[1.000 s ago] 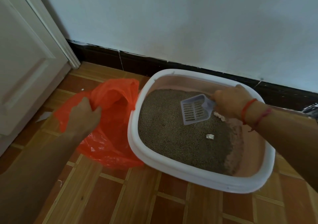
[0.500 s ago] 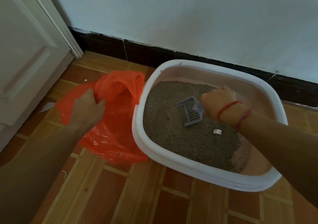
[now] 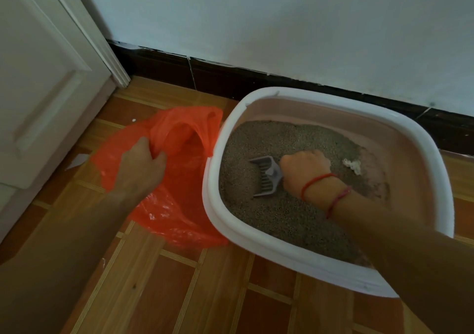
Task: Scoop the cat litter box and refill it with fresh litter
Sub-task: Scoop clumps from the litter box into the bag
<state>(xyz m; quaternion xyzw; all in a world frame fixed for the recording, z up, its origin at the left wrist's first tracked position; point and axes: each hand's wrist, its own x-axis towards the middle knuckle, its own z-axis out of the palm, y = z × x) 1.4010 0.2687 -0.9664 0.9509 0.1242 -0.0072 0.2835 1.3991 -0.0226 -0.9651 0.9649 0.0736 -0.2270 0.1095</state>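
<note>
While left hand (image 3: 139,164) bunches orange bag (image 3: 177,200) rim, right hand (image 3: 304,170) fist-grips slotted scoop (image 3: 265,175), blade resting on litter (image 3: 277,213) inside box (image 3: 256,238).

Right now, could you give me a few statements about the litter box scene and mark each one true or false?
1. The right hand holds the grey scoop down in the litter. True.
2. The left hand rests flat on the floor. False: it grips the orange bag.
3. The bag lies beside the litter box, on the door side. True.
4. The litter holds no debris. False: a white clump lies beyond the right hand.
</note>
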